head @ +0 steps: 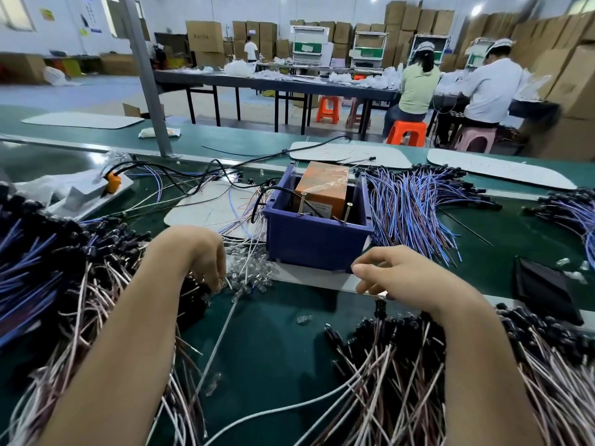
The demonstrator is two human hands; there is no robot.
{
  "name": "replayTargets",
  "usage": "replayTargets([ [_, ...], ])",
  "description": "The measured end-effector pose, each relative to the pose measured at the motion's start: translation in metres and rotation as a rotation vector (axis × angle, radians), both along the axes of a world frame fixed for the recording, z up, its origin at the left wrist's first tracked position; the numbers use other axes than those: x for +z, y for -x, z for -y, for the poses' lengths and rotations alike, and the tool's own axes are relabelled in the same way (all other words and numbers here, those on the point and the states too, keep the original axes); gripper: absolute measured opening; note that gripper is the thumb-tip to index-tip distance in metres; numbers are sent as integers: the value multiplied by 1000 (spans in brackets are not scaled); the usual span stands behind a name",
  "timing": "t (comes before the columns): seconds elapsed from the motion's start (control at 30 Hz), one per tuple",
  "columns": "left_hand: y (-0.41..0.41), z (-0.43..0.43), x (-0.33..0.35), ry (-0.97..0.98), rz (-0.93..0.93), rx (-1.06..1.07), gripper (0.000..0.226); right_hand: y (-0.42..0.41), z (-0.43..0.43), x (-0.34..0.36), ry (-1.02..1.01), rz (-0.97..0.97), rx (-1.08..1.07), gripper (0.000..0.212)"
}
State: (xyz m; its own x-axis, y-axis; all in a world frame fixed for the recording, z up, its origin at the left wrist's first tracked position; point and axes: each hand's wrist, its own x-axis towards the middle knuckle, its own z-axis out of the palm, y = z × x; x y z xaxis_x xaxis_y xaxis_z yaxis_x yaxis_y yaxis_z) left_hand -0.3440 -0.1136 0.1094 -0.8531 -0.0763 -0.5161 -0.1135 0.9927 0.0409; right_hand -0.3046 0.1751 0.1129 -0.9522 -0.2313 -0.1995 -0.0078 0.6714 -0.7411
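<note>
- Two hands, ours, both bare to the elbow and held low over the green belt (pixel 277 346).
- Left hand (pixel 203 259): the fingers are bent downward with their tips among the clear bulbs (pixel 254 273). We cannot tell whether they pinch one.
- Clear bulbs: one loose heap that touches the left fingertips and spreads to the right of them.
- Single bulb (pixel 303 318): one, lying apart on the belt, between our two hands and nearer to us.
- White wire (pixel 222 329): one, running from the heap toward us along the right side of the left forearm.
- Right hand (pixel 399 278): the fingers are loosely curved, with thumb and forefinger close together. We cannot tell whether anything sits between them.
- Black cap (pixel 380 306): one, just beneath the right hand. We cannot tell whether they touch.
- Pink wires (pixel 402 365): one heap with black ends, under and around the right wrist. A second heap lies to the left of the left forearm.
- Blue bin (pixel 317 243): one, just beyond both hands and between them, with an orange box (pixel 322 188) inside it.
- White board (pixel 309 276): one, under the bin, its near edge below the right fingertips.
- Blue wires (pixel 409 214): one spread bundle, beyond the right hand.
- Black pouch (pixel 544 288): one, well to the right of the right hand.
</note>
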Motion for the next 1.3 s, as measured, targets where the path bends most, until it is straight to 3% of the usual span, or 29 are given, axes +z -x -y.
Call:
replayTargets([
  [0.13, -7, 7, 9, -120, -164, 5, 11, -4, 6, 5, 94, -29, 7, 12],
  [0.23, -20, 15, 30, -359, -357, 48, 15, -7, 18, 11, 301, 24, 21, 20],
  [0.37, -44, -11, 63, -819, -820, -50, 14, -14, 48, 16, 664, 246, 39, 38],
  [0.43, -60, -36, 76, -1021, -963, -171, 13, -17, 66, 17, 851, 436, 96, 51],
  [0.5, -77, -61, 82, -1076, -943, -378, 16, -21, 79, 17, 1040, 566, 157, 49],
  [0.6, -93, -87, 79, -1048, -705, -639, 25, -23, 83, 13, 1301, 458, 160, 12],
  [0.67, -91, -93, 75, -1072, -530, -701, 23, -21, 76, 13, 1405, 387, 104, 38],
  [0.73, -85, -88, 74, -1202, -440, -610, 13, -22, 69, 15, 1303, 269, 134, 55],
  [0.83, -74, -74, 72, -1278, -393, -516, 28, -23, 57, 26, 1152, 149, 145, 25],
  [0.9, -67, -70, 66, -1179, -350, -439, 41, -24, 47, 33, 1178, 95, 68, 14],
  [1.0, -53, -76, 55, -1088, -405, -233, 58, -25, 25, 40, 1191, 21, 81, 47],
  [1.07, -47, -84, 51, -1344, -459, -135, 55, -28, 18, 43, 1122, -3, 109, 57],
  [1.13, -46, -89, 54, -1723, -456, -19, 48, -29, 17, 44, 1041, 1, 119, 47],
  [1.2, -47, -89, 57, -1978, -431, 91, 38, -28, 19, 41, 917, 26, 111, 32],
  [1.3, -45, -86, 59, -2013, -462, 220, 33, -26, 19, 34, 772, 80, 104, 13],
])
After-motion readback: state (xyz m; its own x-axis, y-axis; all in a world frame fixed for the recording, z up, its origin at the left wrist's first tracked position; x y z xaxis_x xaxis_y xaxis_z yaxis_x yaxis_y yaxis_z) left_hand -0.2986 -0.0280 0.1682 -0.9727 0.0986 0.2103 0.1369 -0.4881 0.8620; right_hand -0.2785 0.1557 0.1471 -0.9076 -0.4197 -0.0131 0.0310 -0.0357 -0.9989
